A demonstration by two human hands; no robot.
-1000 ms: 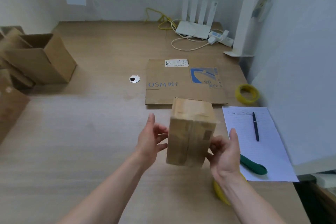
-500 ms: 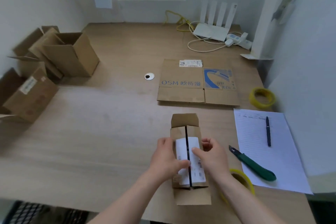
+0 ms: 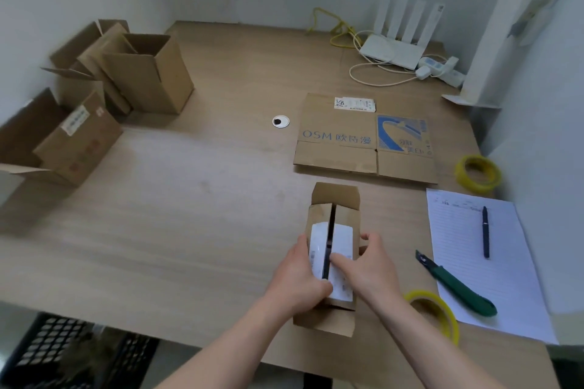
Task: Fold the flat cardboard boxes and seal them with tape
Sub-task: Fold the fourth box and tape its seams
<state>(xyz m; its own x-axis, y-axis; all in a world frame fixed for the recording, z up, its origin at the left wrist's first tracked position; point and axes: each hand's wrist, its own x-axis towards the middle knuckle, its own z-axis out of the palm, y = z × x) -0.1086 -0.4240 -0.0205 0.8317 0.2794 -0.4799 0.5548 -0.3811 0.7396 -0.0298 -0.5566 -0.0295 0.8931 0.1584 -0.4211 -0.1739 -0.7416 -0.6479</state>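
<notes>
A small brown cardboard box (image 3: 333, 199) stands on the wooden table (image 3: 177, 199) in front of me, its two long top flaps folded in with a dark gap between them. A white label lies across both flaps. End flaps stick out at the far and near ends. My left hand (image 3: 300, 281) holds the left flap and side, thumb on top near the gap. My right hand (image 3: 366, 268) presses the right flap, fingers wrapped over the right edge. A yellow tape roll (image 3: 437, 314) lies right of my right forearm. A flat printed carton (image 3: 363, 142) lies further back.
A green utility knife (image 3: 458, 287) and a black pen (image 3: 485, 232) rest on lined paper (image 3: 505, 262) at the right. A second yellow tape roll (image 3: 477, 174) sits by the right wall. Several open boxes (image 3: 142, 73) stand at the left. A router and cables (image 3: 392, 50) occupy the back.
One second ago I held the box upright in the air between both hands. It has since come down onto the table with its open side up, and both hands now press the flaps.
</notes>
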